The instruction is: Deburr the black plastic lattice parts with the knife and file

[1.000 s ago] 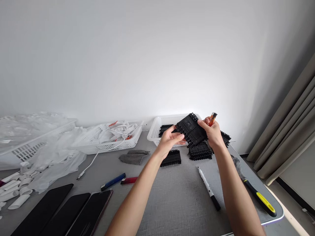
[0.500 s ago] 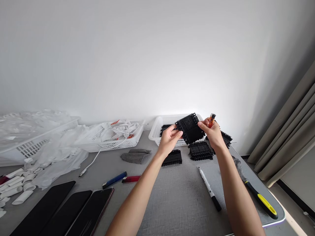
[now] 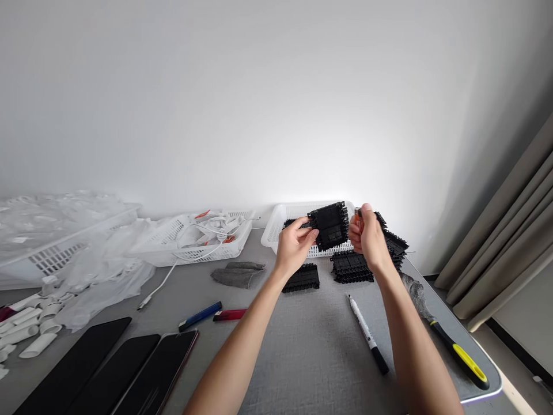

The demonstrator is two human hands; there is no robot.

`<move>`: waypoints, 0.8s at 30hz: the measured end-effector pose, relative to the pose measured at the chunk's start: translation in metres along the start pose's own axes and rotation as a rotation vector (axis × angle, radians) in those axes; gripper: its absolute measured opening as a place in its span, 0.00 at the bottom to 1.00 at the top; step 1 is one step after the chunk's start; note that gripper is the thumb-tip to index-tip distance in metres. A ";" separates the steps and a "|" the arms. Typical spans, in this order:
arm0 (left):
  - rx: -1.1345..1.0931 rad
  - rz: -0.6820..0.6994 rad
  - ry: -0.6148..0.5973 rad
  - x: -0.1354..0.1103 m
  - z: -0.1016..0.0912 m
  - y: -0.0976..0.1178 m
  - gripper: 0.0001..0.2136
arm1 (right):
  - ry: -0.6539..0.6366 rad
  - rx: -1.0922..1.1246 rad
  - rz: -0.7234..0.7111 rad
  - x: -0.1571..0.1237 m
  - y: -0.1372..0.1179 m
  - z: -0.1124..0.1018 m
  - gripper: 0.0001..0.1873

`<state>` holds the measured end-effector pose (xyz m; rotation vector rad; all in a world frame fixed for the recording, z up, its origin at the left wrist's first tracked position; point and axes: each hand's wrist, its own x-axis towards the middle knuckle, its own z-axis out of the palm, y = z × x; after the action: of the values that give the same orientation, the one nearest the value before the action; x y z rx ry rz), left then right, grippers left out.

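Observation:
My left hand (image 3: 297,243) pinches the left edge of a black plastic panel (image 3: 332,227) with toothed edges, holding it tilted in the air. Just to its right, apart from the panel, my right hand (image 3: 370,236) is closed around an orange lighter (image 3: 358,222) with its thumb up. The fingers cover most of the lighter, and I see no flame. Below the hands lie a stack of similar black panels (image 3: 352,267) and a smaller black panel (image 3: 302,278). Further panels (image 3: 395,245) are partly hidden behind my right hand.
Behind the panel stands a white basket (image 3: 273,225). A white marker (image 3: 367,331) and a yellow-black handled tool (image 3: 466,357) lie on the right. Leftward are grey cloth pieces (image 3: 237,275), a blue stick-like item (image 3: 200,316), a red one (image 3: 228,314), several dark phones (image 3: 159,369) and another basket (image 3: 211,253).
My right hand has let go of the panel's right edge and turned upright, its fingers now wrapped round the lighter. The panel has rotated slightly in my left hand.

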<state>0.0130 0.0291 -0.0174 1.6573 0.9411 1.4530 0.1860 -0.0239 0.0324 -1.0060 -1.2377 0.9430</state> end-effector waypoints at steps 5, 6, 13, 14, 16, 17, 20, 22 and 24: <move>0.055 0.056 -0.016 -0.003 0.004 -0.001 0.24 | -0.125 0.100 0.181 0.009 0.018 0.022 0.25; 0.061 0.068 -0.024 -0.003 0.004 -0.001 0.24 | -0.117 0.095 0.174 0.011 0.022 0.024 0.25; 0.114 0.138 -0.062 -0.006 0.007 0.004 0.19 | -0.093 0.107 0.139 0.013 0.034 0.027 0.23; 0.112 0.140 -0.071 -0.006 0.008 0.005 0.18 | -0.095 0.119 0.143 0.013 0.033 0.027 0.23; 0.107 0.135 -0.079 -0.007 0.009 0.007 0.17 | -0.094 0.135 0.151 0.014 0.033 0.027 0.22; 0.103 0.130 -0.079 -0.008 0.010 0.007 0.17 | -0.090 0.137 0.151 0.014 0.034 0.027 0.22; 0.086 0.113 -0.071 -0.009 0.010 0.009 0.18 | -0.079 0.115 0.137 0.016 0.037 0.027 0.22; 0.084 0.108 -0.067 -0.010 0.010 0.010 0.18 | -0.075 0.097 0.112 0.016 0.038 0.026 0.21; 0.097 0.110 -0.059 -0.011 0.010 0.011 0.19 | -0.065 0.097 0.098 0.017 0.038 0.026 0.21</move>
<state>0.0225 0.0141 -0.0138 1.8382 0.9122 1.4421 0.1611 0.0055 0.0018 -0.9733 -1.1936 1.1095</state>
